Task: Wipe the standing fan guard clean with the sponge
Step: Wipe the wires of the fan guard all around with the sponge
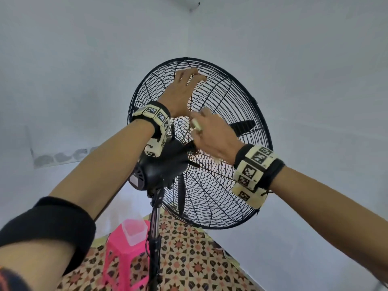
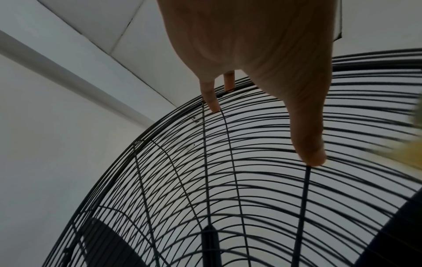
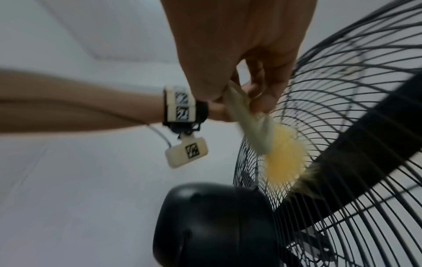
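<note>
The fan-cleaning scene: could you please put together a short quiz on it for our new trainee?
1. True or false: the left hand holds the sponge.
2. Which hand braces the fan guard near its top? A) left B) right
3. Fill in: behind the fan's pole, a clear container sits on a ___ stool.

Key: 1 false, the right hand holds it; 2 A; 3 pink.
</note>
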